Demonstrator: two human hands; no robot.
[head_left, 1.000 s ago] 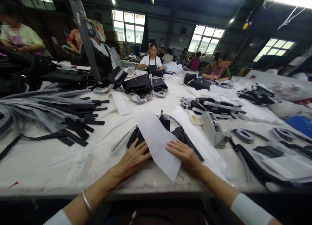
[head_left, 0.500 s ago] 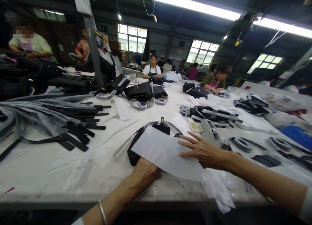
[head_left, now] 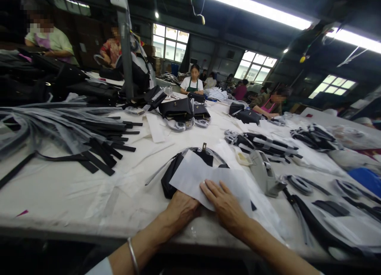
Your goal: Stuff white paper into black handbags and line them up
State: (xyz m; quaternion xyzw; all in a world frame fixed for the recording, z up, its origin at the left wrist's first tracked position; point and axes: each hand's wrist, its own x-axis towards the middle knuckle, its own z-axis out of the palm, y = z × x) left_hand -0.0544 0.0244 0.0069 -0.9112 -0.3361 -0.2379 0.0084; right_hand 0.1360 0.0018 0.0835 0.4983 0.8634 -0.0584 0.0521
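Note:
A black handbag point(head_left: 170, 180) with a gold-coloured clasp lies in front of me, largely covered by a white sheet of paper point(head_left: 190, 172). My right hand point(head_left: 224, 203) rests flat on the near part of the sheet, fingers stretched out. Beside it, my left hand point(head_left: 183, 205) reaches under the sheet's near edge at the bag. The left fingers are hidden there, so their grip does not show. A wrapped strap or handle curves behind the bag.
A grey tape dispenser point(head_left: 263, 172) stands right of the bag. Plastic-wrapped black straps point(head_left: 101, 152) fan out on the left. More black bags point(head_left: 176, 109) and coiled straps point(head_left: 299, 185) lie on the white table point(head_left: 74, 211). Several people work around it.
My right hand has moved left and nearer to me, from the sheet's right side onto its near middle. The sheet's right part now bends down. My left hand stays at the bag.

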